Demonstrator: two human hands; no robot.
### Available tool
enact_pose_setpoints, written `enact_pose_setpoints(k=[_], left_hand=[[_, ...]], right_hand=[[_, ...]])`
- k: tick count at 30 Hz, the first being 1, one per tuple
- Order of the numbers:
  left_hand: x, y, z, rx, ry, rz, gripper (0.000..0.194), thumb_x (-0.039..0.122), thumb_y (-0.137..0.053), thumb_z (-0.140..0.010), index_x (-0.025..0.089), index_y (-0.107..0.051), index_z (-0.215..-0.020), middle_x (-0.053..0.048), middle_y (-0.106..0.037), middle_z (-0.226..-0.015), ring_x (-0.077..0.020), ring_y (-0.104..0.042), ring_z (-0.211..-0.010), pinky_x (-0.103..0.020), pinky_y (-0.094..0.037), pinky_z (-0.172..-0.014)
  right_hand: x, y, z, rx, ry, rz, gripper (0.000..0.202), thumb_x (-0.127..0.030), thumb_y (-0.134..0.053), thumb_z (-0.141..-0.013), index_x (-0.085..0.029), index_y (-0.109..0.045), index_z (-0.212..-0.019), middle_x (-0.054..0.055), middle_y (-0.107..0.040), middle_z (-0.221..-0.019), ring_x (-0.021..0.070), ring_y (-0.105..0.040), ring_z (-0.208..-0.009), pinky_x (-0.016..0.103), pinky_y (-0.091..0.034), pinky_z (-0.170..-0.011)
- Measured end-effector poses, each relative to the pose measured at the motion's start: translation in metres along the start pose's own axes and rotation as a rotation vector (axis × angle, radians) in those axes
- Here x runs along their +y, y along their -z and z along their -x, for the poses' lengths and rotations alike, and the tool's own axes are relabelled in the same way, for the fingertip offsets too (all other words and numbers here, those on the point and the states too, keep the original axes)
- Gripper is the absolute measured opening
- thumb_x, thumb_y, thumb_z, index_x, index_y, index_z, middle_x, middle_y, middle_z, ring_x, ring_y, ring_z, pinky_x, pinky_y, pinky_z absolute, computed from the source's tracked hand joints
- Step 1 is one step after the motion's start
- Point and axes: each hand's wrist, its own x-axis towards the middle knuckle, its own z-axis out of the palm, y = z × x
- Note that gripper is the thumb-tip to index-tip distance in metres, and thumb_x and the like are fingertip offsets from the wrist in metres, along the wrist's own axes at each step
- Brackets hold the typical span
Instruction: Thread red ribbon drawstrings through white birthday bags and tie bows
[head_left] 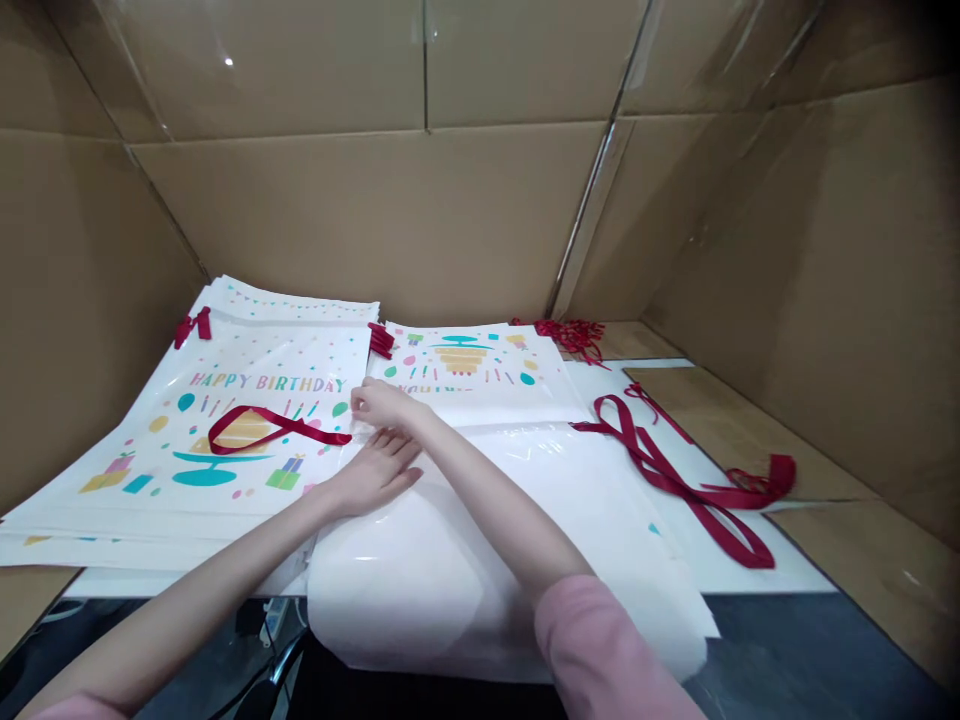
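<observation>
Midway between the left edge and center of the frame, my right hand curls its fingers at the left edge of a white plastic sheet, though I cannot tell what they pinch, while my left hand lies palm down just below, thumb apart. The red ribbon loop rests to their left on a printed birthday sheet, its long axis running roughly across the frame, its right end just beside both hands.
</observation>
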Motion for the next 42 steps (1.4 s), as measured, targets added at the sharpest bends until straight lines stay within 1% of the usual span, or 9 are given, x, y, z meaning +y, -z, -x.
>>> enact_pose_setpoints(k=[3, 6, 10, 16, 23, 27, 34, 38, 42], left_hand=[[-0.009, 0.002, 0.003, -0.056, -0.009, -0.02, 0.054, 0.05, -0.026, -0.096, 0.025, -0.033, -0.144, -0.007, -0.033, -0.15, -0.0268, -0.026, -0.14, -0.048, -0.023, -0.115], [-0.016, 0.003, 0.006, -0.087, -0.001, -0.023, 0.054, 0.051, -0.023, -0.096, 0.03, -0.027, -0.146, -0.001, -0.024, -0.155, -0.0233, -0.019, -0.143, -0.044, -0.017, -0.117], [-0.016, 0.004, 0.009, -0.087, 0.024, -0.027, 0.055, 0.054, -0.021, -0.096, 0.032, -0.027, -0.146, 0.001, -0.024, -0.155, -0.0218, -0.019, -0.143, -0.041, -0.016, -0.117], [-0.016, 0.002, 0.009, -0.071, 0.02, -0.027, 0.055, 0.054, -0.019, -0.096, 0.032, -0.027, -0.146, 0.0, -0.024, -0.154, -0.0211, -0.02, -0.142, -0.04, -0.015, -0.117], [-0.023, -0.003, 0.008, -0.061, 0.006, -0.023, 0.056, 0.055, -0.018, -0.096, 0.032, -0.026, -0.146, 0.001, -0.022, -0.155, -0.0195, -0.018, -0.143, -0.039, -0.012, -0.118], [-0.023, -0.003, 0.008, -0.059, 0.011, -0.024, 0.057, 0.056, -0.018, -0.095, 0.031, -0.026, -0.146, 0.001, -0.023, -0.155, -0.0193, -0.019, -0.143, -0.038, -0.013, -0.117], [-0.022, -0.003, 0.007, -0.052, 0.011, -0.034, 0.058, 0.056, -0.017, -0.095, 0.029, -0.028, -0.146, 0.0, -0.024, -0.155, -0.0196, -0.021, -0.142, -0.037, -0.014, -0.117], [-0.024, -0.004, 0.006, -0.045, 0.005, -0.047, 0.058, 0.055, -0.017, -0.095, 0.028, -0.029, -0.146, -0.001, -0.025, -0.154, -0.0191, -0.022, -0.141, -0.036, -0.015, -0.117], [-0.025, -0.004, 0.006, -0.046, -0.002, -0.058, 0.058, 0.055, -0.017, -0.095, 0.029, -0.029, -0.146, -0.001, -0.025, -0.154, -0.0195, -0.023, -0.141, -0.037, -0.016, -0.116]], right_hand=[[0.024, 0.022, 0.018, 0.082, -0.111, 0.035, 0.024, -0.03, -0.051, -0.088, -0.019, -0.059, -0.109, 0.008, -0.054, -0.118, 0.0174, -0.054, -0.103, 0.023, -0.042, -0.08], [0.057, 0.036, 0.065, 0.13, -0.334, 0.109, 0.024, -0.031, -0.049, -0.089, -0.02, -0.058, -0.109, 0.006, -0.057, -0.117, 0.0155, -0.055, -0.101, 0.023, -0.04, -0.081], [0.104, 0.045, 0.136, 0.039, -0.61, 0.178, 0.025, -0.032, -0.049, -0.087, -0.013, -0.065, -0.087, 0.011, -0.066, -0.093, 0.0213, -0.06, -0.085, 0.026, -0.04, -0.068], [0.141, 0.045, 0.203, 0.025, -0.854, 0.274, 0.037, -0.04, -0.042, -0.091, -0.013, -0.068, -0.092, 0.015, -0.067, -0.102, 0.0254, -0.061, -0.096, 0.029, -0.042, -0.073], [0.149, 0.044, 0.22, 0.097, -1.044, 0.345, 0.044, -0.04, -0.046, -0.089, -0.006, -0.066, -0.108, 0.023, -0.06, -0.115, 0.0341, -0.055, -0.11, 0.04, -0.044, -0.084], [0.159, 0.042, 0.231, 0.142, -1.073, 0.326, 0.047, -0.04, -0.042, -0.09, -0.005, -0.064, -0.112, 0.025, -0.057, -0.118, 0.0354, -0.054, -0.111, 0.044, -0.043, -0.086], [0.169, 0.047, 0.244, 0.174, -0.998, 0.094, 0.034, -0.037, -0.047, -0.088, -0.009, -0.066, -0.092, 0.015, -0.065, -0.094, 0.0196, -0.06, -0.083, 0.026, -0.044, -0.072], [0.169, 0.05, 0.25, 0.22, -0.991, -0.021, 0.026, -0.033, -0.052, -0.085, -0.01, -0.063, -0.088, 0.011, -0.063, -0.082, 0.0151, -0.055, -0.067, 0.024, -0.041, -0.061], [0.171, 0.052, 0.245, 0.245, -0.989, -0.107, 0.021, -0.03, -0.051, -0.083, -0.012, -0.059, -0.075, 0.01, -0.062, -0.081, 0.0138, -0.053, -0.065, 0.024, -0.038, -0.057]])
